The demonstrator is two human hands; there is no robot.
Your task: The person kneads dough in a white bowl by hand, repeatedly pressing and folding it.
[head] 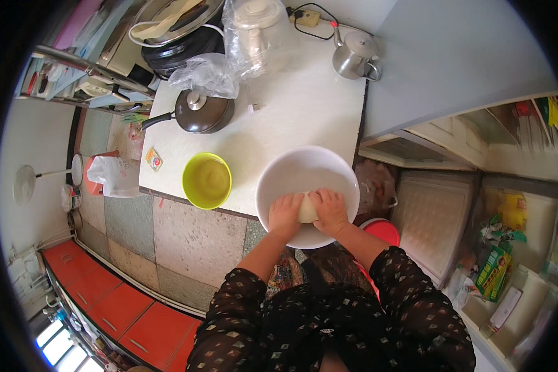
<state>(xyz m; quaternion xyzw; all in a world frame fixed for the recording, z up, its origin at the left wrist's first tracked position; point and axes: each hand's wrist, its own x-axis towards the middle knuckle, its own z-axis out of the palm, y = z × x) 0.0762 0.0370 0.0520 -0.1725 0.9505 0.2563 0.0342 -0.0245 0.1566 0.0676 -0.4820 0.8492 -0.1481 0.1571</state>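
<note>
A large white bowl point(307, 167) stands at the front right of the white table, its near rim reaching past the table edge towards my body. Inside it lies a pale lump of dough point(308, 210). My left hand point(284, 214) grips the dough from the left, fingers curled over its top. From the right, my right hand point(329, 209) grips the same lump with bent fingers. Both hands partly cover the dough. To the left of the bowl stands a lime-green bowl point(207, 181) whose contents I cannot make out clearly.
On the table point(293, 111) are a lidded dark saucepan point(204, 111), a small packet point(154, 159), a plastic bag point(207, 74) and a steel kettle point(357, 55). An open refrigerator point(432, 218) stands at the right. Red cabinets point(116, 307) line the lower left.
</note>
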